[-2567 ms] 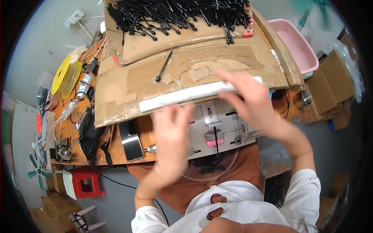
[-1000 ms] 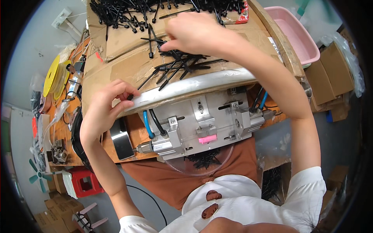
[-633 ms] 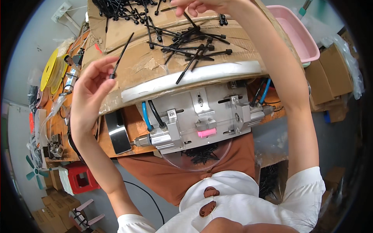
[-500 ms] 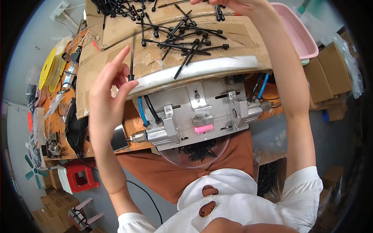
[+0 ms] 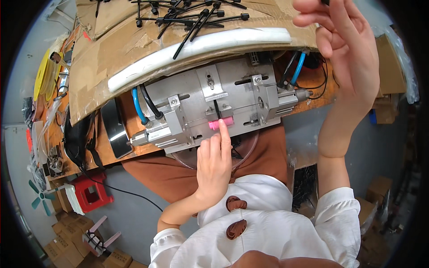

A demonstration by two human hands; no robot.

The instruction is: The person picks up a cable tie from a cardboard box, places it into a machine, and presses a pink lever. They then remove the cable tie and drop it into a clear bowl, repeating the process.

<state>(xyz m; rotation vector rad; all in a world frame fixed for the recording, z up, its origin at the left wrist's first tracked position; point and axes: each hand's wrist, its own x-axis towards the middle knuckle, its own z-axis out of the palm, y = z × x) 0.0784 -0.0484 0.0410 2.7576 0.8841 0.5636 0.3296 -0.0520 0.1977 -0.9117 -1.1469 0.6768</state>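
Note:
My left hand (image 5: 213,167) is at the metal fixture plate (image 5: 196,91), its index finger stretched out and the other fingers curled. The fingertip touches the pink block (image 5: 227,122), where the lower end of a thin black headed pin (image 5: 217,109) lies. The pin's other end runs up to a metal bracket (image 5: 211,84). My right hand (image 5: 351,53) is raised at the upper right, its fingertips cut off by the frame's top. A small black piece (image 5: 325,2) shows at the fingers; most of it is out of frame. More black headed pins (image 5: 196,22) lie piled on the cardboard.
A white padded strip (image 5: 201,51) edges the cardboard sheet (image 5: 120,53) behind the fixture. Blue hoses (image 5: 137,107) and metal cylinders (image 5: 167,134) flank the plate. A phone (image 5: 115,129) lies on the wooden bench at left. Beneath the fixture is a clear bowl (image 5: 250,149).
My left hand has come down from the cardboard to the pink block, and the black pin it held is now in the fixture. My right hand has drawn back from the pile toward the right.

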